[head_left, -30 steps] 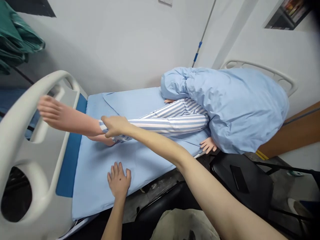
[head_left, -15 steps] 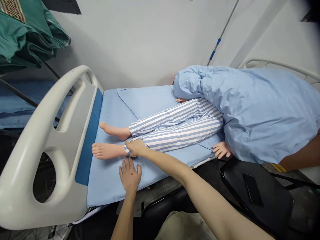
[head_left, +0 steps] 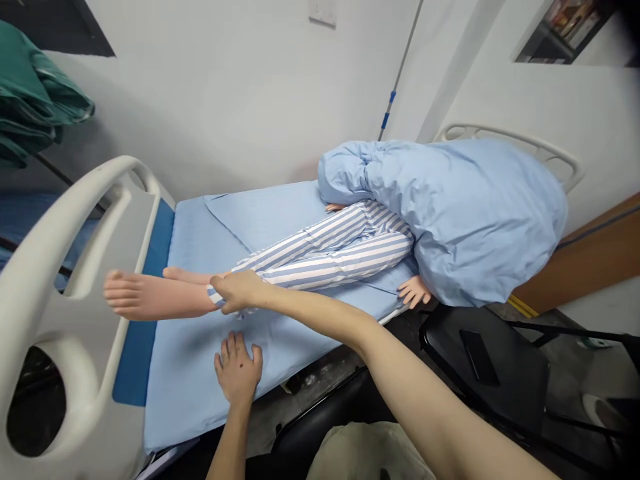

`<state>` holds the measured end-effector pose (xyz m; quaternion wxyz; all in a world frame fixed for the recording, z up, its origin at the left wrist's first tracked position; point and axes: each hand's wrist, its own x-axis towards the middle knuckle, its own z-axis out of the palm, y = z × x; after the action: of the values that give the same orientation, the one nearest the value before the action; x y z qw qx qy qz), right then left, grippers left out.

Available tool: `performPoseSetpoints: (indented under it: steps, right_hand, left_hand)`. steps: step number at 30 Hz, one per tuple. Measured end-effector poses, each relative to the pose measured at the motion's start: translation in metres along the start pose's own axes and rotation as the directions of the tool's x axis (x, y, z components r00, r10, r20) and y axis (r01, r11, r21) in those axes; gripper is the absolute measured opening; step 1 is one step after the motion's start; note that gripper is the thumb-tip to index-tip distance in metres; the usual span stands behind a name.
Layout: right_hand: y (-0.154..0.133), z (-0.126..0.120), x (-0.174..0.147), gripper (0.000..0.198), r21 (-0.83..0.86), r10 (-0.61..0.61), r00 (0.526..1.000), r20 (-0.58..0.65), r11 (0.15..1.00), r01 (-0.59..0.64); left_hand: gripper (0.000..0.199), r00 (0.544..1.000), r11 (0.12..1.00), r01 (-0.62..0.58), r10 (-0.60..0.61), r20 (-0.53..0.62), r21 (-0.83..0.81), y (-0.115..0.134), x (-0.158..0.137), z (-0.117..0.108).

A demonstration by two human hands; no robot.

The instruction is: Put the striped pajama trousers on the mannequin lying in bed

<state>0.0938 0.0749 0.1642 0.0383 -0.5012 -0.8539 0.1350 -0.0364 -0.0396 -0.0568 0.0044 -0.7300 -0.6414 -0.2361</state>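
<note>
A manikin in blue-and-white striped trousers (head_left: 325, 257) lies along the bed, its upper body hidden under a blue quilt (head_left: 475, 207). My right hand (head_left: 243, 291) is closed around its near lower leg at the trouser cuff. That leg's bare foot (head_left: 150, 297) is raised off the mattress, toes toward the footboard. Behind it the far foot (head_left: 187, 274) is partly hidden. My left hand (head_left: 239, 367) lies flat on the blue sheet (head_left: 185, 373), fingers spread, below the raised leg. One manikin hand (head_left: 415, 291) shows at the quilt's near edge.
A pale footboard (head_left: 90, 240) stands at the left end of the bed, close to the raised foot. Black chairs (head_left: 500, 360) line the near side, one with a dark phone-like slab (head_left: 479, 357) on it. A thin pole (head_left: 400, 73) leans by the back wall.
My right hand has lifted the manikin's near leg off the mattress. The left hand stays flat on the sheet. The view has shifted slightly to the right.
</note>
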Motion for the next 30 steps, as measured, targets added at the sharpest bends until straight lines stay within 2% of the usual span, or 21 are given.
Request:
performPoseSetpoints:
  steps: [4,8,13,16,18,20,23,30]
  right_hand:
    - [0.002,-0.058,-0.010,0.044,0.010,-0.032,0.996,-0.086,0.999,0.033]
    - [0.006,-0.123,-0.032,0.047,0.122,-0.021,0.988,-0.151,0.992,0.039]
    - [0.020,-0.197,-0.054,0.052,0.199,-0.030,0.957,-0.290,0.976,0.091]
    - [0.027,-0.232,-0.067,0.049,0.208,-0.018,0.927,-0.375,0.973,0.103]
    - [0.029,-0.243,-0.072,0.047,0.217,-0.003,0.917,-0.399,0.971,0.097]
    - [0.028,-0.240,-0.070,0.049,0.201,-0.001,0.924,-0.382,0.976,0.084]
    - [0.019,-0.210,-0.056,0.056,0.167,0.011,0.948,-0.317,0.985,0.044]
    - [-0.001,-0.088,-0.011,0.046,0.040,0.008,0.988,-0.155,0.999,-0.001]
  left_hand:
    - [0.063,0.999,0.999,-0.035,0.035,-0.023,-0.001,-0.001,0.001,0.000]
    - [0.062,0.998,0.999,-0.049,0.050,-0.029,0.007,-0.002,0.001,-0.001]
    - [0.064,0.999,0.999,-0.036,0.036,-0.006,0.037,0.000,0.002,-0.003]
    - [0.064,0.999,0.998,-0.033,0.031,0.021,0.055,0.000,0.002,-0.002]
    - [0.064,0.999,0.998,-0.026,0.024,0.032,0.058,-0.001,0.002,-0.001]
    - [0.063,1.000,0.999,-0.017,0.016,0.024,0.047,-0.001,0.002,-0.001]
    - [0.063,1.000,1.000,-0.011,0.011,0.007,0.029,0.001,0.002,-0.002]
    - [0.060,0.999,0.998,-0.008,0.005,0.039,0.055,0.000,0.001,-0.003]
